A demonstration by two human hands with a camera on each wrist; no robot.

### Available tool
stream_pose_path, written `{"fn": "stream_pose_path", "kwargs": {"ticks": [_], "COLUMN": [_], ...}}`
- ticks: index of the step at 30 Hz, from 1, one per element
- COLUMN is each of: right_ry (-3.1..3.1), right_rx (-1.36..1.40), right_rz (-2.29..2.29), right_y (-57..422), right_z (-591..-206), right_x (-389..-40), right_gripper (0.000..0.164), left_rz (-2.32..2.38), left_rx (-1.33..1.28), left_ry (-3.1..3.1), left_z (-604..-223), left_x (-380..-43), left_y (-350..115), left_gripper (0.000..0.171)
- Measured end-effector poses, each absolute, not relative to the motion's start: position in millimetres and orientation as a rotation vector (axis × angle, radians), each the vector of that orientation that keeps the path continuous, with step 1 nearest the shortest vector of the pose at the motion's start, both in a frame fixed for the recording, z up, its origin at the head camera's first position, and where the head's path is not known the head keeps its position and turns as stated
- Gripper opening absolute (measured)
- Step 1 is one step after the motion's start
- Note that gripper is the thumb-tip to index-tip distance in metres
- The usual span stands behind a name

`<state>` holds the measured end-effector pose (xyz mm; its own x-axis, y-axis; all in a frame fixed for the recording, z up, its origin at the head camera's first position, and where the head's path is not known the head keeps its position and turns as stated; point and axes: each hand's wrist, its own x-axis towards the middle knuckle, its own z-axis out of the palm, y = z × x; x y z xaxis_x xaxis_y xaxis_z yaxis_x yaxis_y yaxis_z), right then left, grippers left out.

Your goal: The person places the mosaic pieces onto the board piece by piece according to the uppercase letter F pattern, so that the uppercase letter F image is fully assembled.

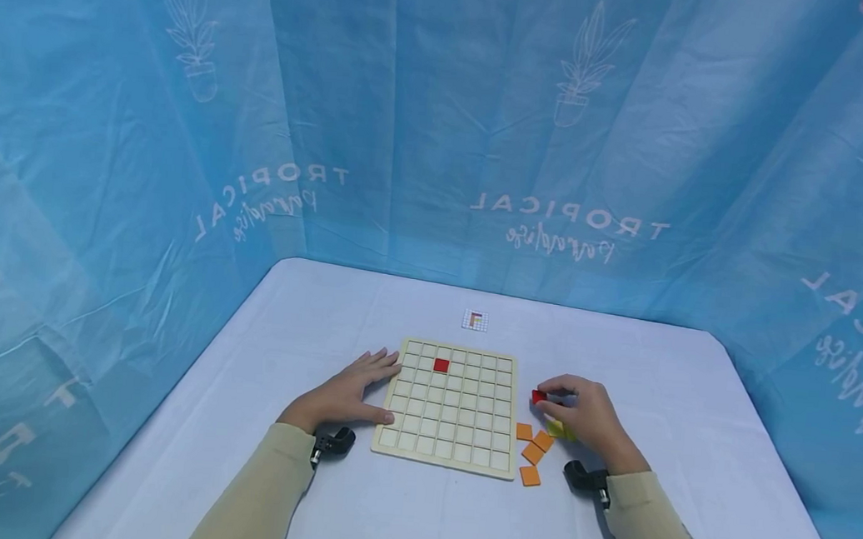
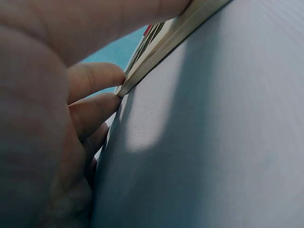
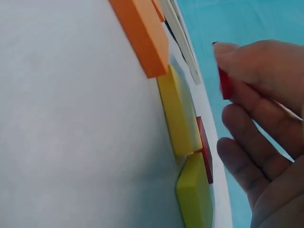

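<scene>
red tile (image 1: 539,397) pinched between right fingers (image 1: 563,384); left fingers (image 2: 95,80) straight against board (image 1: 428,428)

Board (image 1: 451,413): cream, square grid
Inset tile (image 1: 441,365): red
Held tile (image 1: 539,397): red
Loose tiles (image 1: 534,453): orange, yellow, red
Curtain (image 1: 442,120): blue, white lettering, plant outlines

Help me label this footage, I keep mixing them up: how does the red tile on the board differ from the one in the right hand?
The resting red tile lies flat on the board; the held red tile is off the table, right of it.
Nothing covers the resting red tile's top; the right hand pinches the held red tile, partly hiding it.
Both are red.
</scene>
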<state>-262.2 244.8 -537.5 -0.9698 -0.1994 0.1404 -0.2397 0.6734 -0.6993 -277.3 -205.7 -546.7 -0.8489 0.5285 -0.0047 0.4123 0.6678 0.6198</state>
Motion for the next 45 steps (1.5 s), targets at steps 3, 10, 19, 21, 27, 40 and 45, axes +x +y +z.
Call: {"fn": "stream_pose_path", "kwargs": {"ticks": [3,10,19,21,27,40,45], "right_ry": [-2.824,-2.820,-2.789,-2.786,-2.793,-2.829,-2.825], "right_rx": [0.361,0.361,0.495,0.523,0.591,0.578,0.559], "right_rz": [1.207,1.245,1.291,1.307,1.312,1.263,1.239], "right_y": [239,216,182,175,158,122,113], "right_z": [-536,-530,-525,-524,-526,-522,-523], "right_x": [-266,-276,-289,-291,-300,-313,-315], "right_gripper": [0.025,0.023,0.019,0.019,0.019,0.021,0.019], "left_rz": [0.935,0.945,0.931,0.936,0.928,0.926,0.898], "left_rx": [0.766,0.757,0.746,0.745,0.737,0.746,0.738], "left_ry": [2.698,2.691,2.696,2.697,2.707,2.705,2.709], "left_z": [-546,-546,-547,-547,-548,-548,-549], "left_x": [-277,-277,-277,-277,-277,-277,-278], "left_y": [-205,-205,-205,-205,-205,-205,-207], "left_gripper": [0.105,0.105,0.106,0.106,0.105,0.103,0.106]}}
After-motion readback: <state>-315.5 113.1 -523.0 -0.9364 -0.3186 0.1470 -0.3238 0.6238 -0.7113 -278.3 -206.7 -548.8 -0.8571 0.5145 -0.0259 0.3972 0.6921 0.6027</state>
